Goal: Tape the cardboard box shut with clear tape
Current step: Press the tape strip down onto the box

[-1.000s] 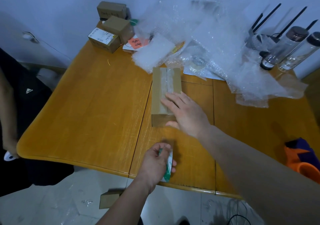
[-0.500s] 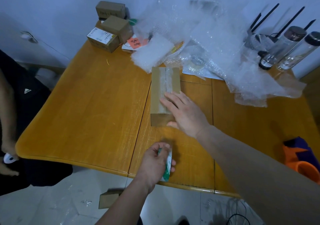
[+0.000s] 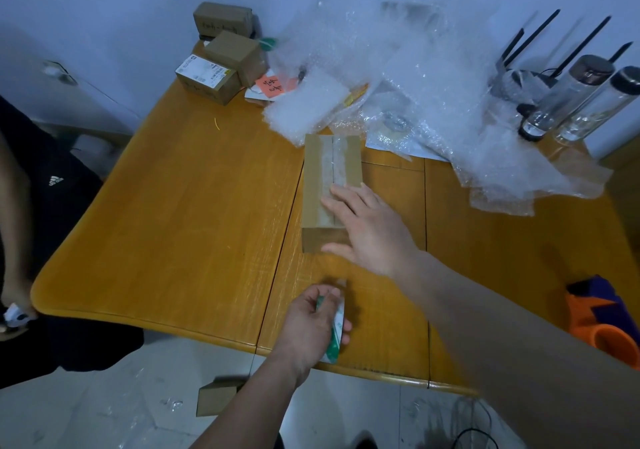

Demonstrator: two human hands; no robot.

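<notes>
A long brown cardboard box (image 3: 320, 178) lies on the wooden table (image 3: 194, 213), its top seam covered by a strip of clear tape (image 3: 331, 161). My right hand (image 3: 369, 230) rests flat on the box's near end, fingers spread over the top and thumb down beside the front face. My left hand (image 3: 311, 324) is near the table's front edge, closed around a roll of clear tape with a green and white core (image 3: 336, 336). A stretch of tape between roll and box is too faint to make out.
A heap of bubble wrap (image 3: 398, 78) covers the far middle and right. Several small boxes (image 3: 221, 64) stand at the far left corner, glass bottles (image 3: 575, 98) at the far right. An orange and purple object (image 3: 609, 324) sits at the right edge. Another person (image 3: 31, 227) stands left.
Almost nothing has changed. My right hand stays pressed on the box's near end and my left hand keeps hold of the tape roll by the front edge.
</notes>
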